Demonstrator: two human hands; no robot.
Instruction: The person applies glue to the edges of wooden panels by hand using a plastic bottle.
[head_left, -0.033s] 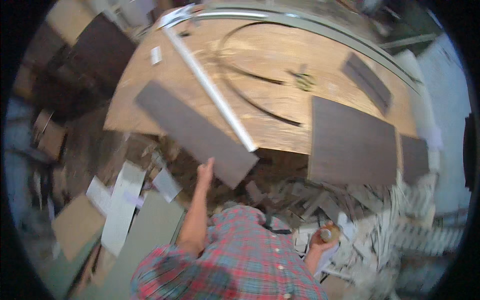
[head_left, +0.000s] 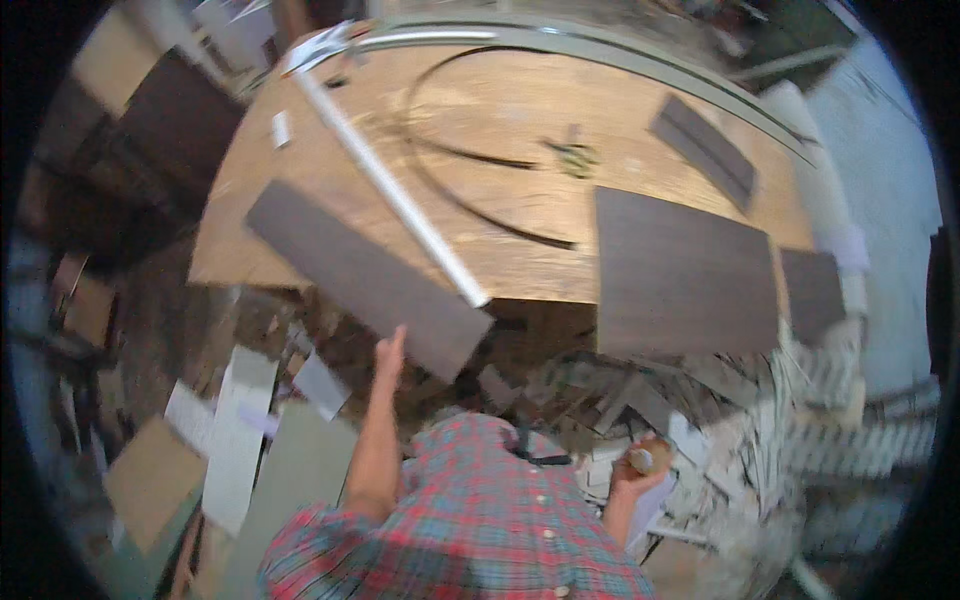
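My left hand is closed at the near long edge of a dark brown wood-grain board; some of its fingers are hidden. The board lies slantwise, its far end over the table and its near right end past the front edge. Low on the right, my right hand is closed around a rounded tan-brown thing with a pale round top, too blurred to name. A long white strip lies on the table just beyond the board.
A large dark panel, a smaller dark board, a curled dark edging strip and scissors-like tools lie on the table. Offcuts litter the floor beneath it. Boards lean at my left.
The whole view has shifted slightly, so the table and boards appear farther left. My left hand stays at the board's edge, and my right hand keeps its hold.
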